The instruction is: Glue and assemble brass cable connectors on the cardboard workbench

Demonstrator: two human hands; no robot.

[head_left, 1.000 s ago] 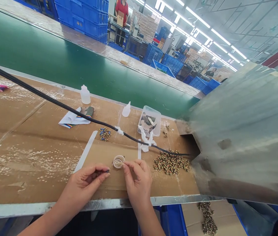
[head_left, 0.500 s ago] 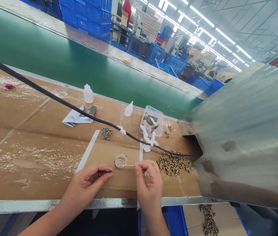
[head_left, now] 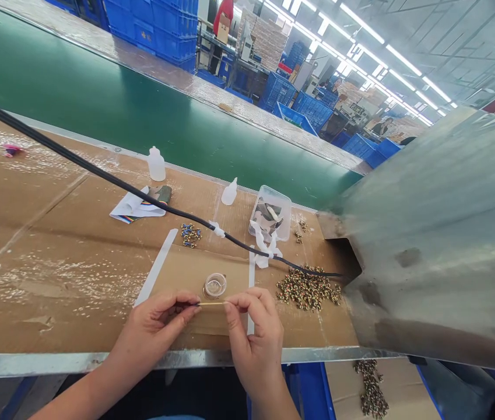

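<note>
My left hand [head_left: 157, 324] pinches a small dark piece, mostly hidden by the fingertips. Between thumb and fingers of my right hand [head_left: 256, 329] is a thin wooden stick [head_left: 211, 303], pointing left, its tip at the piece in my left hand. Just beyond the stick stands a small clear round cup [head_left: 215, 284] on the cardboard. To the right of my right hand lies a heap of small gold-and-dark parts [head_left: 308, 289]. A smaller group of blue-and-gold parts [head_left: 190, 235] lies farther back, left of the cup.
A black cable [head_left: 111, 178] crosses over the bench. Toward the back stand two white squeeze bottles [head_left: 156, 164] and a clear plastic box [head_left: 272, 204] holding cloth scraps. A green conveyor belt [head_left: 164, 111] runs behind. At right rises a large metal housing [head_left: 431, 233].
My right hand has moved left, bringing the stick from the cup's edge to the piece in my left hand. My left hand has stayed nearly still.
</note>
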